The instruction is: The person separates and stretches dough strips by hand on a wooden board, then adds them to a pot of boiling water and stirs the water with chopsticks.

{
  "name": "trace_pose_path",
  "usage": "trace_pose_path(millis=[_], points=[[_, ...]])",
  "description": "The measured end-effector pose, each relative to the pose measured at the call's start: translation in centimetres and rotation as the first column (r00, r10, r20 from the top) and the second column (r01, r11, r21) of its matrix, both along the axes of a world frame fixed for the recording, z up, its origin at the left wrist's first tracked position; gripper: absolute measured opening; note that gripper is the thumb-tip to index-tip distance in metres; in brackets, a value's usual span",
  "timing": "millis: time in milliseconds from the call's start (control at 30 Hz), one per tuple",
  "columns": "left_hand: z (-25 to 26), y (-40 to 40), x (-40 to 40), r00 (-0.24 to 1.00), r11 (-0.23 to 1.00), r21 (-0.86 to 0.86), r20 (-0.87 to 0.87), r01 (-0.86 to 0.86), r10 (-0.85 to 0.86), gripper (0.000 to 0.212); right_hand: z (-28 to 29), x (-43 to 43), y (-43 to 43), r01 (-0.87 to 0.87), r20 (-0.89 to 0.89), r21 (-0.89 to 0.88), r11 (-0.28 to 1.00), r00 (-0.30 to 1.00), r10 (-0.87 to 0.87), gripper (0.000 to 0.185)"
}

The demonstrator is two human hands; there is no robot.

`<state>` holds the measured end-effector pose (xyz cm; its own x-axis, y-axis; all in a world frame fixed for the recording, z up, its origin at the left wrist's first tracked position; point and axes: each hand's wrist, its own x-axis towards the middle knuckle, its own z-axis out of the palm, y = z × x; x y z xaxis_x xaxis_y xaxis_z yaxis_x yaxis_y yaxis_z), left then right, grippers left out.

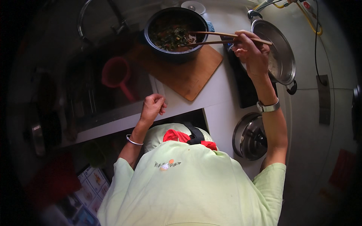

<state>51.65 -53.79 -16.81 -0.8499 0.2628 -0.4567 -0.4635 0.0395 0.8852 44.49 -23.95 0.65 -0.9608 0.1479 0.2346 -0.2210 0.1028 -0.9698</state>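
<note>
My right hand (251,52) grips a pair of wooden chopsticks (220,34), held a little apart, with their tips in a dark round pot (149,42). Inside the pot are chopped greens with reddish bits (172,38) in liquid. The pot rests on the back part of a wooden cutting board (195,73). Over the counter's front edge, near the sink, my left hand (153,108) hangs with its fingers curled in; nothing shows in it. A wide two-handled steel pan (289,60) with pale contents stands behind my right wrist on a black cooker (243,87).
At left, a pink dipper (115,72) lies in the dark sink under a curved metal faucet (82,19). A round glass-and-steel lid (244,138) lies by my right forearm. A small white lid or dish (193,6) sits behind the pot. Yellow hose (309,22) runs at the back right.
</note>
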Motion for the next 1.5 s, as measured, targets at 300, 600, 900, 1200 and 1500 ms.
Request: trace_pose_path(millis=[300, 600, 900, 1200, 1500], points=[[-2.5, 0.3, -0.4, 0.840, 0.976, -0.206, -0.541, -0.076, -0.049, 0.018, 0.3, 5.6, 3.7, 0.028, 0.043, -0.355, 0.935, 0.999, -0.013, 0.026], [-6.0, -1.5, 1.2, 0.727, 0.701, -0.530, -0.687, -0.478, -0.024, 0.034, 10.2, 8.4, 13.8, 0.368, -0.310, 0.049, 0.928, 0.889, -0.336, 0.027], [-7.0, -0.2, 3.8, 0.719, 0.541, -0.763, -0.592, -0.354, -0.365, 0.037, 2.4, 2.6, 15.2, 0.244, 0.130, 0.409, 0.879, 0.938, -0.321, 0.022], [-6.3, -0.1, 3.8, 0.697, 0.528, -0.752, -0.620, -0.395, -0.361, 0.035, 2.7, 2.2, 20.3, 0.195, 0.126, 0.632, 0.750, 0.929, -0.348, 0.017], [-6.2, 0.1, 3.7, 0.701, 0.501, -0.767, -0.609, -0.401, -0.371, 0.035, 6.6, 3.3, 22.7, 0.294, -0.007, 0.532, 0.794, 0.939, -0.343, 0.018]])
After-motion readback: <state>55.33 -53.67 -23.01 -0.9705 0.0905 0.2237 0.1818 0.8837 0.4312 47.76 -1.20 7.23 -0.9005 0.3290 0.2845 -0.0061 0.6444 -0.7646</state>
